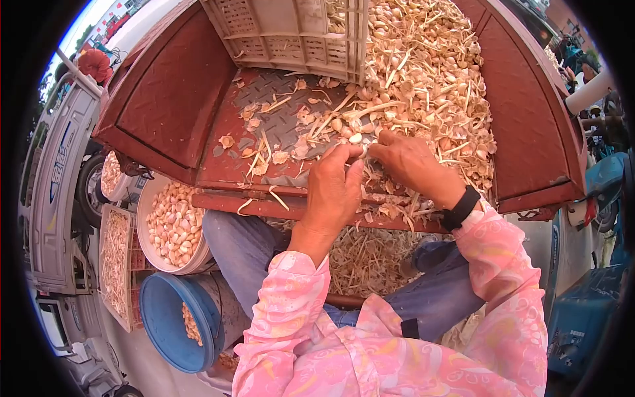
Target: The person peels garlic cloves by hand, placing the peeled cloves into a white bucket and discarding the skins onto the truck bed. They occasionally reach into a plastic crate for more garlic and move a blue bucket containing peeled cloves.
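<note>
My left hand (335,188) is closed, thumb and index finger pinched at a small pale garlic clove (362,151). Right beside it, my right hand (411,165) has its fingers bent together at the same spot; what they hold is hidden. Another white clove (355,138) lies just beyond the fingertips. Both hands are over the front part of a red metal truck bed (264,173). A large heap of garlic cloves, skins and dry stalks (430,86) covers the bed's right side.
A pale plastic crate (281,40) stands tilted at the back. Left of my legs are a white bucket (173,225) of cloves, a blue bucket (173,321) with some cloves, and a crate of garlic (116,261). Parked vehicles flank both sides.
</note>
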`<action>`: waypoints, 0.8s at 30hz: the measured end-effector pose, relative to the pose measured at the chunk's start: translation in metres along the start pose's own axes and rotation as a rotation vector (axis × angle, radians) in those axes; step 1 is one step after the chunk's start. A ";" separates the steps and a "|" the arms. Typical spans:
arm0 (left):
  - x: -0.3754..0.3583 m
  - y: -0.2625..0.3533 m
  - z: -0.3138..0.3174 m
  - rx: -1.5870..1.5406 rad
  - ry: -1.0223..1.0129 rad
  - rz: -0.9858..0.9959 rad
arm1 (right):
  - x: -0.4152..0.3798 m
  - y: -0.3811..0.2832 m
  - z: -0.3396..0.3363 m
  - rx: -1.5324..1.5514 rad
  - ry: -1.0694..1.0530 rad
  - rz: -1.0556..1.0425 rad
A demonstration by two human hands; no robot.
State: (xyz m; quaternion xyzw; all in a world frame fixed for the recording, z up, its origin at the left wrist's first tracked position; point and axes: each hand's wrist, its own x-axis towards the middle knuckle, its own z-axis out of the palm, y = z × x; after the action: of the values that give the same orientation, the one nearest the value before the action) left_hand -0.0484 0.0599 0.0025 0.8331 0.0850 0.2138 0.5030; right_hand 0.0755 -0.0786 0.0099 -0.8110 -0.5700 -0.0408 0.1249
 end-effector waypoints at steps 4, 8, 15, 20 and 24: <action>-0.011 0.000 0.006 -0.302 -0.046 -0.271 | -0.005 0.007 -0.009 0.613 -0.011 0.325; -0.013 0.007 0.008 -0.691 -0.143 -0.400 | -0.012 -0.011 -0.011 1.233 0.006 0.523; -0.044 -0.012 -0.020 -1.245 -0.242 -0.663 | -0.011 -0.038 -0.010 1.046 -0.077 0.394; -0.112 -0.013 -0.088 -1.439 -0.019 -0.682 | -0.006 -0.009 -0.005 0.323 0.169 0.129; -0.246 0.004 -0.206 -1.069 0.279 -0.484 | -0.017 0.021 0.014 0.437 0.003 0.339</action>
State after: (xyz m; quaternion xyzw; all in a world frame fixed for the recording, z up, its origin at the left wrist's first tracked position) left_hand -0.3600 0.1353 0.0223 0.3859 0.2178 0.2135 0.8707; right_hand 0.0880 -0.0967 -0.0105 -0.8485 -0.4214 0.1035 0.3030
